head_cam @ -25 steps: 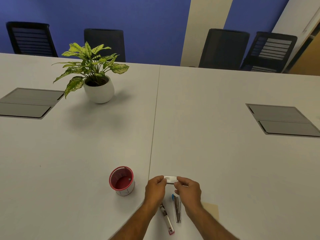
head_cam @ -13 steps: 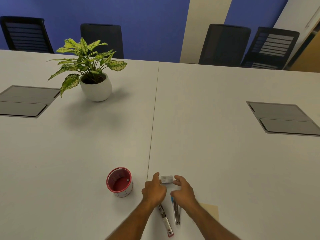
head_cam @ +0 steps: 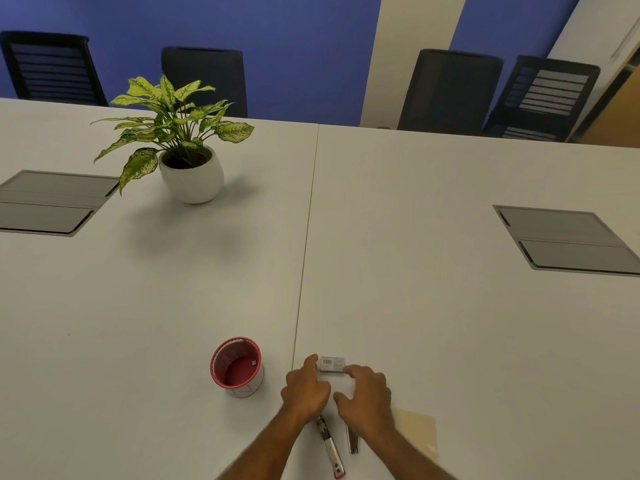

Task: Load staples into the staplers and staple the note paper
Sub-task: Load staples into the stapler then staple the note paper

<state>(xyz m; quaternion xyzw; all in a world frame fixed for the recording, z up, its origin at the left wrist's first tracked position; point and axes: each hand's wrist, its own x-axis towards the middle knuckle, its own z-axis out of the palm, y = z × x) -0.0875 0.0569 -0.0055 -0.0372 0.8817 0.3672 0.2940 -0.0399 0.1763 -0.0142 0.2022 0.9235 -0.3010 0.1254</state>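
**Q:** Reading left to right along the near edge of the tabletop [head_cam: 415,202], what is shown?

**A:** A red-rimmed cup [head_cam: 237,367]; then the left hand [head_cam: 304,386], the staple box [head_cam: 332,364] and the right hand [head_cam: 367,393]. Two staplers, a pink-tipped stapler [head_cam: 330,450] and a second stapler [head_cam: 352,441], lie opened out beneath the wrists. Pale note paper [head_cam: 417,429] lies flat to the right.

**Q:** How do the hands stand to the box?

**A:** The box appears to rest on the tabletop just beyond the hands. The left forefinger touches its left end; the right fingertips touch or nearly touch its right end. The fingers of both hands are relaxed and spread, and neither is curled round the box.

**Q:** How will the task's things handle?

**A:** Judged from appearance: the box is small, light and stiff, best pinched by its short ends; the staple strips inside are likely brittle and easily snapped. The staplers are rigid metal, to be steadied by the base while the open channel is filled. The paper is thin and limp and may slide.

**Q:** What else is present, and what obstructs?

**A:** A potted plant [head_cam: 187,161] and two grey hatch covers [head_cam: 52,202] [head_cam: 568,240] stand well apart, toward the far edge, with chairs [head_cam: 204,81] beyond. Nothing blocks the reach; the forearms themselves partly hide the staplers.
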